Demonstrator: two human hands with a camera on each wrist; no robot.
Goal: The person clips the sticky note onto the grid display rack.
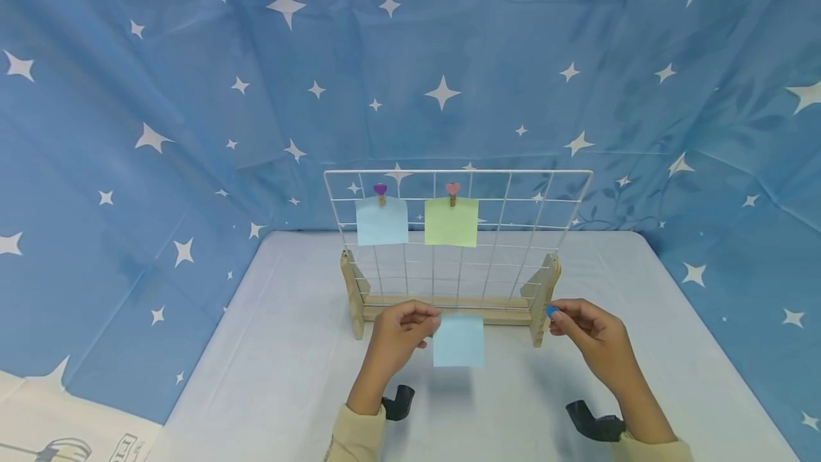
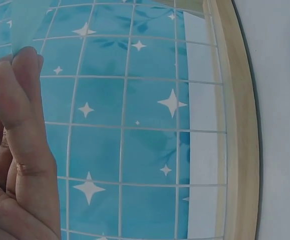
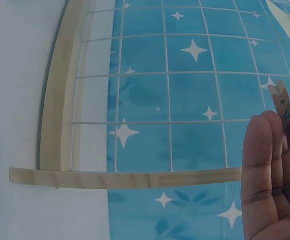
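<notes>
My left hand (image 1: 403, 337) pinches a light blue paper square (image 1: 458, 341) by its upper left edge, held in front of the rack's wooden base. A corner of that paper (image 2: 27, 22) shows at the fingertips in the left wrist view. My right hand (image 1: 593, 341) pinches a small wooden clothespin (image 3: 281, 97) with a blue decoration (image 1: 551, 310), near the rack's right foot. Behind both hands stands a white wire grid rack (image 1: 500, 234). On it hang a blue paper square (image 1: 381, 223) under a purple heart clothespin (image 1: 380, 191) and a green one (image 1: 451, 223) under a pink heart clothespin (image 1: 453, 191).
The grid sits in a wooden stand (image 1: 545, 298) on a white table (image 1: 288, 348). A blue star-patterned cloth (image 1: 442, 55) hangs behind and at both sides. Black wrist mounts (image 1: 400, 403) show at both wrists. Printed cream cloth (image 1: 77, 419) lies at the lower left.
</notes>
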